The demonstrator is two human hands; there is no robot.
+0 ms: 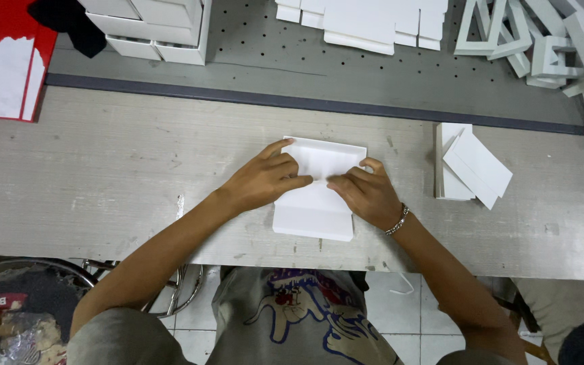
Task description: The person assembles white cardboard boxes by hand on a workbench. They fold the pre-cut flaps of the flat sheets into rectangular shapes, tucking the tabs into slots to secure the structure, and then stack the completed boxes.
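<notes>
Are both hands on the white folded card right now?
Touching. The head view shows the left hand and right hand pressing fingers flat on the white card.

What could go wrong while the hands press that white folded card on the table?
The white card might crease crooked, since the left hand and right hand press close together at its middle. Its near end lies by the table edge, so it could slip off. The right elbow might bump the card stack.

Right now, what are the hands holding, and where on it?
Both hands, left hand and right hand, press on the white folded card piece at its middle fold, flat on the table.
</notes>
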